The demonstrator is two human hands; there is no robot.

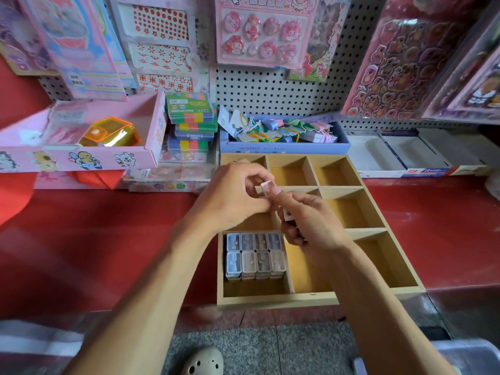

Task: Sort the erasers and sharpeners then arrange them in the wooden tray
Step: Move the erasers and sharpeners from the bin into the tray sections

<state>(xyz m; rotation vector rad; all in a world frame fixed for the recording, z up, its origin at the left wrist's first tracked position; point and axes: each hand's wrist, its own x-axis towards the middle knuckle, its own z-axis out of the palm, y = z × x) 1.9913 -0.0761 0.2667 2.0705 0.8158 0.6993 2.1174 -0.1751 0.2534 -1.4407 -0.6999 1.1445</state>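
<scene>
From the head view we find both hands raised over the wooden tray (pixel 359 299). The left hand (pixel 232 196) pinches a small pale piece (pixel 267 187) between curled fingers; the right hand (pixel 305 226) is clamped on a small white item (pixel 287 214), kind unconfirmed. Sharpeners (pixel 255 255) sit stacked in the near-left compartment. We judge sorting is under way; next, each piece needs identifying and setting squarely in its own compartment.
</scene>
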